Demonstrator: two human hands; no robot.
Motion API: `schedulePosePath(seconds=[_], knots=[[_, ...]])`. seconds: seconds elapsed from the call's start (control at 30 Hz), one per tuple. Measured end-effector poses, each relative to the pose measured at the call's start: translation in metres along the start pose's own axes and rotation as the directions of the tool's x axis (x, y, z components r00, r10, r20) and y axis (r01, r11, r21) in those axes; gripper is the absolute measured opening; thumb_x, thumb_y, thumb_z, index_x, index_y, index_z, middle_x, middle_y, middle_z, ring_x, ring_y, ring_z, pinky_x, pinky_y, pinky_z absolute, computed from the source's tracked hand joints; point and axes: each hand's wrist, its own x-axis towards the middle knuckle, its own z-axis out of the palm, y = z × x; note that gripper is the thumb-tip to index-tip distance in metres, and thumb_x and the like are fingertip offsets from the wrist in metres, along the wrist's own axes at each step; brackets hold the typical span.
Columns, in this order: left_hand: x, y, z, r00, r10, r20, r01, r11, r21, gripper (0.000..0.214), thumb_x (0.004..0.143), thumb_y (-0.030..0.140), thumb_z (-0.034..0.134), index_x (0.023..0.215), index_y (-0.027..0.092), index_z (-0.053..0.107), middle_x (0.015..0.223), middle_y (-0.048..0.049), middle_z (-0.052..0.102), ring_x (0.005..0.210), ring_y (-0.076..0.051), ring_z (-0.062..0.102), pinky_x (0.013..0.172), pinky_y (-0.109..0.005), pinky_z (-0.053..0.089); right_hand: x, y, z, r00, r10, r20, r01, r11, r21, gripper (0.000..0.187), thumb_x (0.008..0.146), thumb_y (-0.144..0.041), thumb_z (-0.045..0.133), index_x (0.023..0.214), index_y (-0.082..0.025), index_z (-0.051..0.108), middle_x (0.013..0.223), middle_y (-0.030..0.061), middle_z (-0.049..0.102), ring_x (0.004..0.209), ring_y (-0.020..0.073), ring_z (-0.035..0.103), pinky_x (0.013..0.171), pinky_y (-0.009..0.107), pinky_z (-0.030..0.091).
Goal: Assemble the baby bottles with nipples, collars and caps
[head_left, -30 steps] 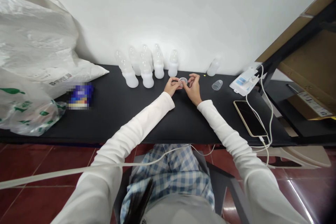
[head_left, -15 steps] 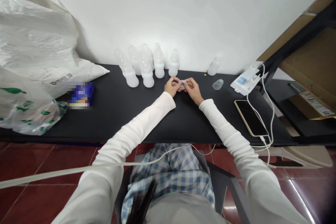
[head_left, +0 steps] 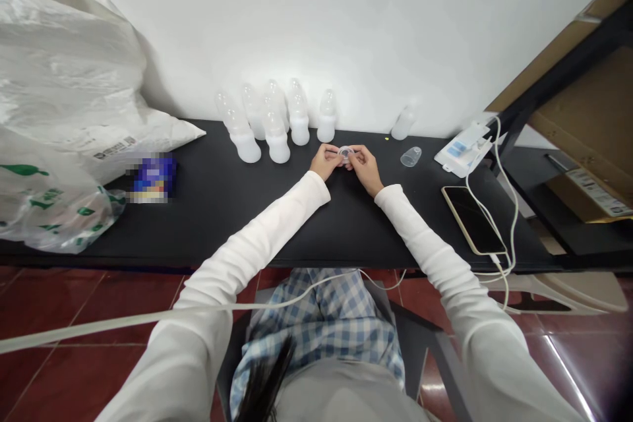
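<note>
Clear plastic ring tilts face-up; left hand and right hand pinch it.

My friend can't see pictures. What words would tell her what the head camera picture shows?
The left hand and right hand hold a small clear round piece between their fingers above a black table. Frosted plastic bottles stand in a group beyond the hands, and a clear plastic cap and a phone lie to the right.

A white wall rises behind a black desk, and the floor is glossy dark red tile. At right, a dark frame holds what looks like cardboard.
</note>
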Motion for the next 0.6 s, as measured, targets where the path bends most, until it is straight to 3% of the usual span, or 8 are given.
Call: schedulePosePath(seconds=[0.17, 0.37, 0.6], knots=[[0.0021, -0.0029, -0.0011, 0.999, 0.037, 0.003, -0.037, 0.999, 0.004, 0.030, 0.067, 0.002, 0.074, 0.078, 0.019, 0.052, 0.064, 0.0062, 0.063, 0.058, -0.008, 0.062, 0.069, -0.023, 0.055, 0.0003, -0.0008, 0.0002, 1.000, 0.004, 0.012, -0.004, 1.000, 0.024, 0.042, 0.075, -0.055, 0.074, 0.097, -0.022, 0.061, 0.070, -0.0042, 0.061, 0.064, 0.0103, 0.060, 0.065, 0.027, 0.052], [0.0016, -0.0038, -0.0028, 0.996, 0.090, -0.007, -0.089, 0.992, 0.091, 0.027, 0.066, 0.006, 0.076, 0.077, 0.019, 0.054, 0.063, 0.0075, 0.063, 0.056, -0.006, 0.060, 0.063, -0.020, 0.052, 0.0006, -0.0023, -0.0003, 0.999, -0.019, 0.035, 0.019, 1.000, 0.007, 0.039, 0.072, -0.051, 0.077, 0.089, -0.023, 0.055, 0.065, -0.0067, 0.055, 0.060, 0.0094, 0.056, 0.062, 0.026, 0.049], [-0.0022, -0.0011, -0.0008, 0.997, 0.081, -0.005, -0.080, 0.992, 0.092, 0.025, 0.066, 0.004, 0.074, 0.078, 0.019, 0.057, 0.062, 0.0074, 0.065, 0.052, -0.007, 0.062, 0.060, -0.020, 0.054, -0.0016, -0.0061, 0.0012, 1.000, -0.024, 0.001, 0.024, 0.999, -0.025, 0.038, 0.071, -0.046, 0.078, 0.090, -0.023, 0.055, 0.062, -0.0083, 0.052, 0.056, 0.0086, 0.053, 0.057, 0.024, 0.044]])
